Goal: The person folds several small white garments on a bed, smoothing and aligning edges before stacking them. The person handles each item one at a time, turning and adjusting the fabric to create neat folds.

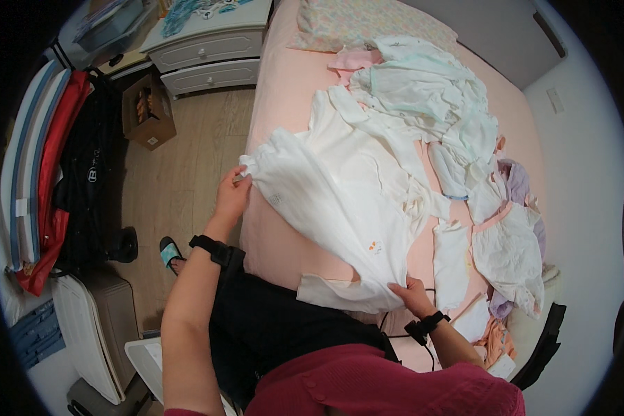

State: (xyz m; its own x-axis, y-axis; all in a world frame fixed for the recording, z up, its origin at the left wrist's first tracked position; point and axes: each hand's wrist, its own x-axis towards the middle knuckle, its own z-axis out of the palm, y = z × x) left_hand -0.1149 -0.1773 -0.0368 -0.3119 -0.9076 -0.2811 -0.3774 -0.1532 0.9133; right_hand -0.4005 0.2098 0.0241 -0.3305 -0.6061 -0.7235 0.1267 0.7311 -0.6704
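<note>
A white cloth garment (317, 187) with a gathered end and a small orange print is stretched slantwise over the near left side of the bed. My left hand (234, 192) pinches its gathered end at the mattress edge. At the opposite end, my right hand (414, 297) grips the fabric, thumb on top and fingers partly hidden. Beneath and beyond it lies a cream long-sleeved garment (364, 140), spread loosely. A white flap of cloth (327, 291) extends left from below my right hand; whether it belongs to the held garment I cannot tell.
The bed (286, 83) has a pink sheet. Baby clothes (431, 93) are heaped toward the pillow (374, 21). White pants (507, 255) and a folded white garment (450, 265) lie at right. Left are a white drawer cabinet (208, 54), a cardboard box (151, 112) and a folded black item (91, 171).
</note>
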